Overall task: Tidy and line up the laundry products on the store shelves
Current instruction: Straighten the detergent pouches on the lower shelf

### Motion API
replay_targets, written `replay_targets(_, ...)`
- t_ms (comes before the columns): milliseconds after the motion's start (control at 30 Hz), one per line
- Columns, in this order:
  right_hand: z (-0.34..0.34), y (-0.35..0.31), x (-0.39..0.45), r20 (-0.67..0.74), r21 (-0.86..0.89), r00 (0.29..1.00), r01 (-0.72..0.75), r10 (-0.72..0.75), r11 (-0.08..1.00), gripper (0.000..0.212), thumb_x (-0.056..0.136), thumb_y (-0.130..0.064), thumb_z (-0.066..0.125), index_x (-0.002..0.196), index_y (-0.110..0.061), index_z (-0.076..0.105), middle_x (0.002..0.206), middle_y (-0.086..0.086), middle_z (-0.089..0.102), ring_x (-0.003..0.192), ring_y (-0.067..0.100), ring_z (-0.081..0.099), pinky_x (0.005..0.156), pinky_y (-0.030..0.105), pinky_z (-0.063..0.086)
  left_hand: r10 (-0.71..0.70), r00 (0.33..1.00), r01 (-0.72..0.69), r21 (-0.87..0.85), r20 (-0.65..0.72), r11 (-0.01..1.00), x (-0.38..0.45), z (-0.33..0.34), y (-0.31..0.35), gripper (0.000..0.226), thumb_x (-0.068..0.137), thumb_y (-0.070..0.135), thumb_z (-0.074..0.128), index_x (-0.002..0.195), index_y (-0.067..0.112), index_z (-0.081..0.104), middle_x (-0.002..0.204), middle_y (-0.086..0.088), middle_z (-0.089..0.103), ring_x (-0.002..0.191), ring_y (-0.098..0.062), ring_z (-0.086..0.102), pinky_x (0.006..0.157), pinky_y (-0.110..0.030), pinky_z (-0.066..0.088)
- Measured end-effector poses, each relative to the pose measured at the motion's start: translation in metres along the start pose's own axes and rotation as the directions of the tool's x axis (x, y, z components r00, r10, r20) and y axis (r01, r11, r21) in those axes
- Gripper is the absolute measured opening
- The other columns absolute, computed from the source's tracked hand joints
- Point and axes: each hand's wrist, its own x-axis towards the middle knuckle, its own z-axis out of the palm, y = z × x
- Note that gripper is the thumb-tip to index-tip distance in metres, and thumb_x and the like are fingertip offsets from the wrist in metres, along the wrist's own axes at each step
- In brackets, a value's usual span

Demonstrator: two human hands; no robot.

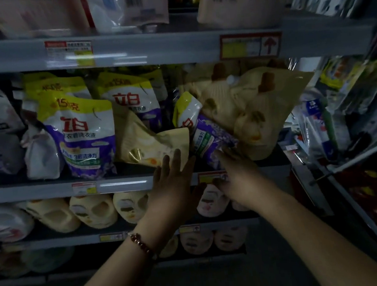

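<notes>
On the middle shelf the laundry bags are in a mess. A gold bag leans over to the right, near the front edge. Just beside it, a purple bag is tipped the same way, with its yellow and white top pointing up and left. A big cream bag leans on the purple bag from the right.

The left hand reaches up to the gold bag. Its fingers are straight and spread, and the tips lie flat on the bag's lower right corner. It is not gripping anything. A bead bracelet sits on that wrist.

The right hand reaches up to the bottom of the purple bag. Its fingers are stretched out too, with the tips at the bag's lower edge. It holds nothing. Both arms come up from the bottom of the view, and the hands are close together.

To the left, more purple and yellow bags stand upright in a row. A white bag is beside them. On the shelf below, cream jugs lie in a line. Price tags are stuck on the shelf edges. The top shelf holds pale bags, too blurry to tell apart.
</notes>
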Motion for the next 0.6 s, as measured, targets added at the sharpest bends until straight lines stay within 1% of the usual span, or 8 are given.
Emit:
replay_targets(67,-0.001,0.021,0.013,0.007,0.053,1.000,0.002,-0.003,0.999,0.077,0.091,-0.039,0.061,0.154,-0.018,0.022,0.161,0.005,0.021,0.147,0.025,0.023,0.116,0.037,0.029,-0.031,0.999,0.031,-0.019,0.029,0.999,0.012,0.007,0.015,0.077,0.098,0.057,0.042,0.157,0.035,-0.001,0.166,-0.004,-0.013,0.153,-0.030,-0.006,0.122,-0.044,0.005)
replay_targets(133,-0.006,0.039,0.027,-0.046,0.119,0.999,0.028,-0.022,0.993,0.066,0.092,-0.038,0.058,0.149,-0.020,0.030,0.154,0.005,0.035,0.137,0.025,0.039,0.105,0.037,0.041,-0.048,0.999,0.049,-0.024,0.025,0.999,0.023,0.014,0.029,0.078,0.098,0.055,0.043,0.157,0.036,-0.005,0.166,-0.003,-0.012,0.153,-0.031,-0.005,0.122,-0.045,0.007)
replay_targets(233,-0.020,0.055,0.055,-0.088,0.189,0.995,0.059,-0.043,0.980,0.066,0.096,-0.035,0.052,0.154,-0.029,0.019,0.157,0.001,0.029,0.140,0.023,0.034,0.110,0.040,0.036,-0.099,0.995,0.097,-0.056,-0.019,0.994,0.036,0.022,0.045,0.077,0.098,0.052,0.045,0.158,0.036,-0.001,0.167,-0.002,-0.008,0.153,-0.030,-0.002,0.122,-0.046,0.010)
replay_targets(300,-0.025,0.058,0.079,-0.081,0.158,0.996,0.049,-0.037,0.986,0.062,0.097,-0.035,0.052,0.152,-0.027,0.024,0.154,0.003,0.034,0.138,0.027,0.035,0.110,0.042,0.036,-0.144,0.988,0.140,-0.080,-0.049,0.987,0.040,0.025,0.053,0.075,0.099,0.050,0.047,0.158,0.035,0.004,0.167,-0.001,-0.006,0.153,-0.029,0.000,0.121,-0.045,0.011)
replay_targets(367,-0.024,0.057,0.099,-0.072,0.134,0.996,0.059,-0.050,0.989,0.057,0.095,-0.036,0.055,0.147,-0.021,0.035,0.146,0.009,0.045,0.132,0.030,0.045,0.104,0.044,0.042,-0.180,0.981,0.171,-0.115,-0.074,0.979,0.041,0.028,0.060,0.073,0.099,0.047,0.048,0.158,0.035,0.008,0.167,0.000,-0.006,0.153,-0.029,0.002,0.121,-0.044,0.013)
replay_targets(433,-0.019,0.057,0.112,-0.131,0.036,0.986,0.108,-0.103,0.993,0.049,0.094,-0.042,0.057,0.134,-0.014,0.050,0.129,0.012,0.059,0.118,0.029,0.056,0.092,0.038,0.048,-0.221,0.970,0.205,-0.150,-0.103,0.967,0.039,0.032,0.065,0.071,0.099,0.046,0.049,0.157,0.034,0.010,0.167,0.001,-0.004,0.152,-0.029,0.005,0.120,-0.044,0.016)
replay_targets(500,-0.017,0.057,0.120,-0.214,-0.070,0.960,0.169,-0.180,0.983,0.040,0.093,-0.047,0.056,0.112,-0.012,0.061,0.103,0.010,0.067,0.096,0.027,0.063,0.077,0.032,0.048,-0.263,0.956,0.238,-0.179,-0.131,0.955,0.038,0.038,0.071,0.071,0.099,0.045,0.050,0.157,0.033,0.011,0.167,0.002,-0.001,0.152,-0.029,0.008,0.120,-0.043,0.018)
replay_targets(600,-0.012,0.056,0.132,-0.260,-0.151,0.929,0.229,-0.262,0.962,0.037,0.093,-0.051,0.047,0.086,-0.017,0.059,0.074,0.005,0.061,0.070,0.025,0.061,0.064,0.033,0.050,-0.303,0.940,0.269,-0.202,-0.160,0.942,0.036,0.042,0.081,0.071,0.099,0.043,0.052,0.157,0.033,0.014,0.167,0.004,0.000,0.151,-0.026,0.010,0.119,-0.041,0.020)
